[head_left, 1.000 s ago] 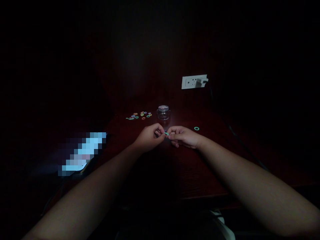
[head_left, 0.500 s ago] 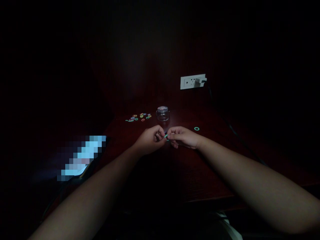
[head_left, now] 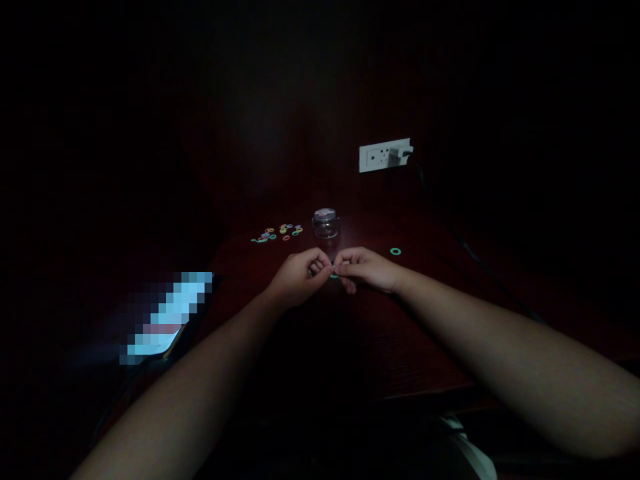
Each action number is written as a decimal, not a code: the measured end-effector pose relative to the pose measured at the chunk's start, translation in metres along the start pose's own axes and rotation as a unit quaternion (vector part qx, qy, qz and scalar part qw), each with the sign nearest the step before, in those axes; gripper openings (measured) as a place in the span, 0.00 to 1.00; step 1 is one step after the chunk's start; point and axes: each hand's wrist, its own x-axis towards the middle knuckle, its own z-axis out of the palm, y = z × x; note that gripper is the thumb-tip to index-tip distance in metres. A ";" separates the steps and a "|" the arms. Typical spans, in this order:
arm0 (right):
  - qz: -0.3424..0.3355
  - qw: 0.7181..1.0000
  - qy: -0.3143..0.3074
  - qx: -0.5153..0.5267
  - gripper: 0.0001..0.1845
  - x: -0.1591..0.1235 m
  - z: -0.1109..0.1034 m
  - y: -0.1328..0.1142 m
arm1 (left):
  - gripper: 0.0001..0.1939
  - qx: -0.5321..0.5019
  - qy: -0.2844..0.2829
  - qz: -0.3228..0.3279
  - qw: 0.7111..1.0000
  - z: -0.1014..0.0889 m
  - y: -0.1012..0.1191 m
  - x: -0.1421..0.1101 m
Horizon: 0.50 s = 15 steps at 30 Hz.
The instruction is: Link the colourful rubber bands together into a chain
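My left hand [head_left: 304,277] and my right hand [head_left: 367,269] meet over the middle of the table, fingertips pinched together. Between them shows a small green hair tie [head_left: 335,276], partly hidden by the fingers. Both hands appear closed on it. Another green hair tie [head_left: 395,251] lies flat just beyond my right wrist. Behind the hands stands a clear jar [head_left: 326,227] with its lid on. To the jar's left, several coloured hair ties [head_left: 283,231] lie in a loose cluster.
A lit phone [head_left: 173,317], its screen blurred out, lies at the left by my forearm. On the back wall is a white socket [head_left: 384,155] with a plug in it. A dark cable runs along the right of the reddish-brown table [head_left: 425,373]. The surroundings are very dark.
The green hair tie between my fingers sits lower and shows differently, with my fingertips drawn closer together. The view has shifted slightly; jar and loose hair ties stay put.
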 end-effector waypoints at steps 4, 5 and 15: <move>0.010 0.999 -0.022 -0.025 0.10 -0.001 0.001 -0.003 | 0.08 0.001 -0.006 0.004 1.000 0.000 0.001 -0.001; 0.010 0.999 -0.030 -0.031 0.10 -0.001 0.001 -0.004 | 0.08 0.004 -0.008 0.006 1.000 0.000 0.001 -0.001; -0.015 0.997 -0.051 -0.052 0.10 -0.003 0.002 -0.008 | 0.08 0.057 0.029 0.011 0.998 -0.001 -0.002 0.002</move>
